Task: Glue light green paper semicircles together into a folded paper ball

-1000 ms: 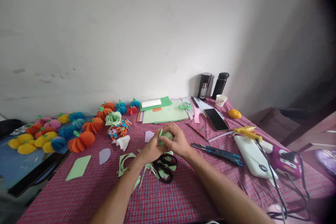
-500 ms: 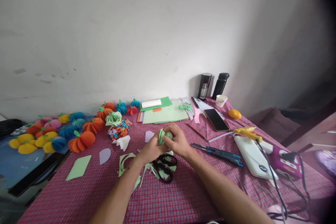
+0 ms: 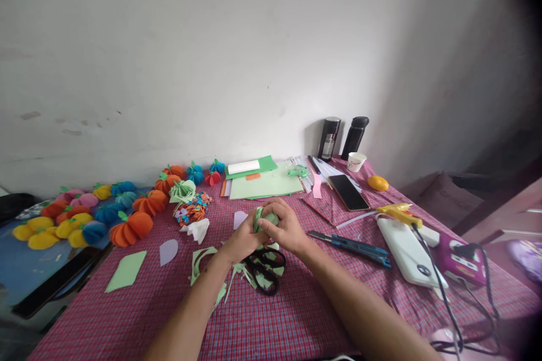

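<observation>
Both hands close around a small bundle of light green paper pieces (image 3: 258,219) above the middle of the table. My left hand (image 3: 243,242) grips it from the left, while my right hand (image 3: 284,225) wraps over it from the right, its fingers hiding much of the paper. Below the hands lie black-handled scissors (image 3: 267,281), resting among light green paper scraps (image 3: 224,287). To the right of my right hand lies a blue utility knife (image 3: 355,248).
Paper pumpkins (image 3: 132,228) crowd the left side, beside a heap of colourful scraps (image 3: 192,208). At the right are a phone (image 3: 349,192), a yellow glue gun (image 3: 398,214), a white power bank (image 3: 410,251) and a corded purple socket block (image 3: 461,262). Bottles (image 3: 329,139) stand at the back.
The green paper bundle has turned within my hands, now showing its layered edges on the left. My hands stay in nearly the same place; other things lie as before.
</observation>
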{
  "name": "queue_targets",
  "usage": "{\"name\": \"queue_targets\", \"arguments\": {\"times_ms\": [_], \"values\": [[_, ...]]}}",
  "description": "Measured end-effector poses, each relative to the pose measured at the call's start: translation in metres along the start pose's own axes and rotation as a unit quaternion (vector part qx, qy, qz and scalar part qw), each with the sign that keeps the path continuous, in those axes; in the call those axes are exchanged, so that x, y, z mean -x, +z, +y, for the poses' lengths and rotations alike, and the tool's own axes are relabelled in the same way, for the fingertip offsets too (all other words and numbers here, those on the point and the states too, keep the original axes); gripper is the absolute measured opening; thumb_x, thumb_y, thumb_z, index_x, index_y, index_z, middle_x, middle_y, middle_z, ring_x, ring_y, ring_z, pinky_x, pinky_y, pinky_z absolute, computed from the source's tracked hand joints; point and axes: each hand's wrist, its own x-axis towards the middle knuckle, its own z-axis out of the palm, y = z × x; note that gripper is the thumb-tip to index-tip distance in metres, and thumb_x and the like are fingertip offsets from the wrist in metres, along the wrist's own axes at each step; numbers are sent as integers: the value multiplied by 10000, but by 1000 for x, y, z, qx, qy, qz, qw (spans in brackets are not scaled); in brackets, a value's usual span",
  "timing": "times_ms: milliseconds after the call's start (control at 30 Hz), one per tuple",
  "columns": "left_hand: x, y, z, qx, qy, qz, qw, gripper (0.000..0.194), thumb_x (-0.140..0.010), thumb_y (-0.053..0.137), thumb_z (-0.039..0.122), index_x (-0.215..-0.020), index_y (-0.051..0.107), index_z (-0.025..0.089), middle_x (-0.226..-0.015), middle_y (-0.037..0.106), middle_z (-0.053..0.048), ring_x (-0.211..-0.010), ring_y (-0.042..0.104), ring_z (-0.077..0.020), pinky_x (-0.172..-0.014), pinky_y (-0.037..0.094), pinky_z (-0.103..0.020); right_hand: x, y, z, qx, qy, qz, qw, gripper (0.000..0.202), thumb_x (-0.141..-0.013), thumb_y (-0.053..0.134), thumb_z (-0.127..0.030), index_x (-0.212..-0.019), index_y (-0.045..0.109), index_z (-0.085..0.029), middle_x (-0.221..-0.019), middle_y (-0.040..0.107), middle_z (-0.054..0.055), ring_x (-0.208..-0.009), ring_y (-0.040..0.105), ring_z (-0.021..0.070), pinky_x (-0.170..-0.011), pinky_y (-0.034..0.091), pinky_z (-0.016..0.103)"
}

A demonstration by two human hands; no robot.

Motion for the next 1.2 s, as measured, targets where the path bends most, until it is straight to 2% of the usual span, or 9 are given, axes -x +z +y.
{"name": "queue_targets", "arguments": {"times_ms": [100,467,600,767,967,1200], "values": [[0,0,-2,-18,9,7,1000,465,-857,739,476,-1171,541,196,-928,599,-13,-711,509,-107,-645,463,-250,1,1,3,2,4,3,1000,182,-825,773,-365,-843,657,-225,-1018,658,69,-982,614,236,-893,506,380],[0,-1,-2,-50,28,17,998,408,-871,730,390,-1185,553,199,-1050,620,-45,-819,536,-145,-702,479,-271,0,0,2,-2,-10,-2,1000,171,-843,745,-356,-845,632,-227,-1023,662,68,-1006,612,238,-905,495,384],[-1,-2,-6,-82,53,30,995,358,-881,707,353,-1187,574,222,-1064,628,-45,-879,554,-178,-784,492,-308,0,0,2,-1,-7,-2,1000,193,-839,756,-375,-855,636,-225,-1030,662,72,-998,609,238,-899,494,382],[-2,-3,-11,-86,74,22,993,380,-888,693,300,-1224,542,207,-1107,618,-57,-903,562,-180,-800,497,-303,0,1,2,-9,-19,-5,1000,146,-850,726,-322,-854,625,-217,-1031,651,69,-1005,607,228,-907,486,370],[-2,-3,-12,-116,97,31,988,384,-886,686,254,-1236,538,200,-1148,624,-67,-963,579,-190,-855,494,-314,0,1,5,-1,-23,-14,1000,198,-830,743,-359,-884,626,-208,-1053,643,78,-1014,602,233,-910,481,367],[-3,-2,-12,-117,107,35,987,395,-886,684,246,-1248,529,203,-1190,609,-74,-1045,586,-203,-935,488,-339,1,2,2,9,-13,-9,1000,166,-839,696,-341,-886,615,-203,-1039,644,79,-992,601,233,-893,480,365]]}}
